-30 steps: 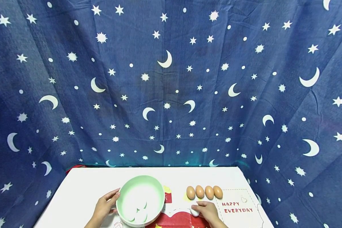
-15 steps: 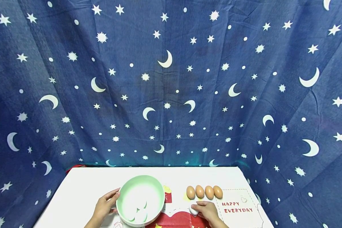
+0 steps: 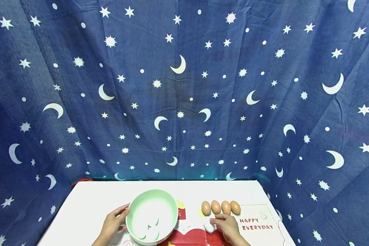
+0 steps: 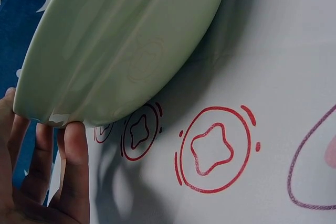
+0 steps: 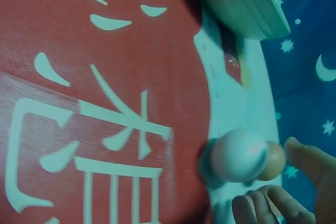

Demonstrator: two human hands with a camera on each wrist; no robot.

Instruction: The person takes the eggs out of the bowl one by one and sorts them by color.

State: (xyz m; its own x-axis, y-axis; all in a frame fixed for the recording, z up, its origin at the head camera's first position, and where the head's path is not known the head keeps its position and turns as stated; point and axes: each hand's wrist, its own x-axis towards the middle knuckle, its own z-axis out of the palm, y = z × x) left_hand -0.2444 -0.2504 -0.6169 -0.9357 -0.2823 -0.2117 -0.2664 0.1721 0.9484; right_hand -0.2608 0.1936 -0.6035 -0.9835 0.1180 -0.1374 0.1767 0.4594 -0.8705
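Observation:
My left hand [image 3: 112,222] holds the side of a pale green bowl [image 3: 135,205]; in the left wrist view the thumb is at the rim and fingertips [image 4: 76,135] touch the outer wall. White eggs [image 3: 152,233] lie inside the bowl, overexposed and hard to make out. To the right, my right hand [image 3: 227,226] is beside a single white egg [image 3: 208,226] on the printed cloth. In the right wrist view, the thumb and bent fingers are spread apart beside this white egg [image 5: 237,156], not wrapped round it.
Several brown eggs [image 3: 215,207] stand in a row just behind the right hand. The white table cover [image 3: 89,201] carries red printed patterns and lettering. A blue curtain [image 3: 184,95] with stars and moons encloses the back and sides.
My right hand has loosened from the white egg and shifted slightly right and away from it, with the egg staying on the cloth. The left hand and bowl hold still.

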